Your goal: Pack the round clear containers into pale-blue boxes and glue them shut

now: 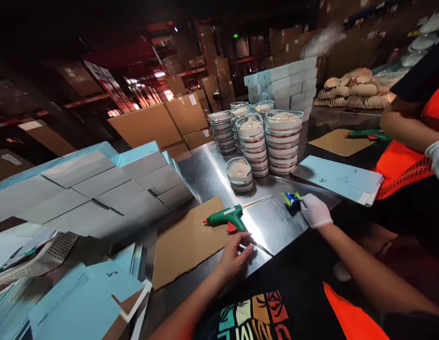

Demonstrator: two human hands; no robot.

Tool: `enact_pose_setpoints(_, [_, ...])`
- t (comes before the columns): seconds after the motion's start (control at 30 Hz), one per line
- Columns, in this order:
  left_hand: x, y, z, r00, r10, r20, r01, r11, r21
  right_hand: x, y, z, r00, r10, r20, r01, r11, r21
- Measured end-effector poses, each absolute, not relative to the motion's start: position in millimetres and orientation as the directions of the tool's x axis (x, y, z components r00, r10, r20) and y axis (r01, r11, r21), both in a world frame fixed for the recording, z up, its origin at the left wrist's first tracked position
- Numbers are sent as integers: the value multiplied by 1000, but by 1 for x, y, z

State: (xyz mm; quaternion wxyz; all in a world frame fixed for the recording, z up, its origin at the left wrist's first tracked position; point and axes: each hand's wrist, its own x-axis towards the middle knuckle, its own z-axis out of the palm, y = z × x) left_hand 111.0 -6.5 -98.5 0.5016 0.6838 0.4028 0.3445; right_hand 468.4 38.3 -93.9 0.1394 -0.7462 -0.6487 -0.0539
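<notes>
My right hand (315,211), in a white glove, pinches the edge of a small blue and green packet (291,198) above the metal tabletop. My bare left hand (235,255) is loosely curled, thumb apart from the fingers, with nothing visible in it. Just beyond its fingertips lies a green glue gun (226,216) with a red trigger and nozzle tip. The gun rests on a sheet of brown cardboard (184,245) marked with glue spots, its glue stick jutting out to the right. Behind the packet stands a short stack of clear round containers (239,174).
Taller stacks of clear containers (283,141) stand behind. White boxes (98,184) line the left, above flat light-blue cartons (81,297). At right, a co-worker in an orange vest (396,165) stands by a blue carton sheet (340,177) and another glue gun (368,135).
</notes>
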Motion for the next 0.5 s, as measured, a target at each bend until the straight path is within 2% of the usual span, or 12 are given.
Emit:
enact_pose_setpoints(0.07, [123,-5,-104,488,867,-98,31,94,995,443,21,-94,-15,949,316,993,52,-109])
enact_pose_setpoints(0.1, [128,-5,-106,528,831,-174,-53,237,970,428,12,-95,-137,925,355,981,177,-82])
enact_pose_setpoints(0.17, [134,-2,-108,605,750,-265,-149,434,889,398,-1,-97,-466,739,486,859,511,46])
enact_pose_setpoints(0.23, [135,2,-108,626,730,-274,-149,457,877,370,-9,-98,-671,519,530,686,705,178])
enact_pose_setpoints(0.3, [130,5,-106,605,757,-247,-154,416,896,348,-11,-97,-709,415,570,615,760,212])
enact_pose_setpoints(0.33, [126,7,-105,587,779,-222,-166,384,908,339,-11,-97,-665,412,623,629,758,171])
enact_pose_setpoints(0.4, [116,9,-104,542,825,-159,-200,311,929,328,-8,-96,-476,514,713,697,715,-50])
enact_pose_setpoints(0.43, [111,10,-104,522,844,-123,-215,269,939,324,-6,-95,-370,611,700,710,672,-212])
enact_pose_setpoints(0.5, [101,11,-106,485,874,-35,-200,149,968,317,-2,-93,-241,815,527,675,531,-512])
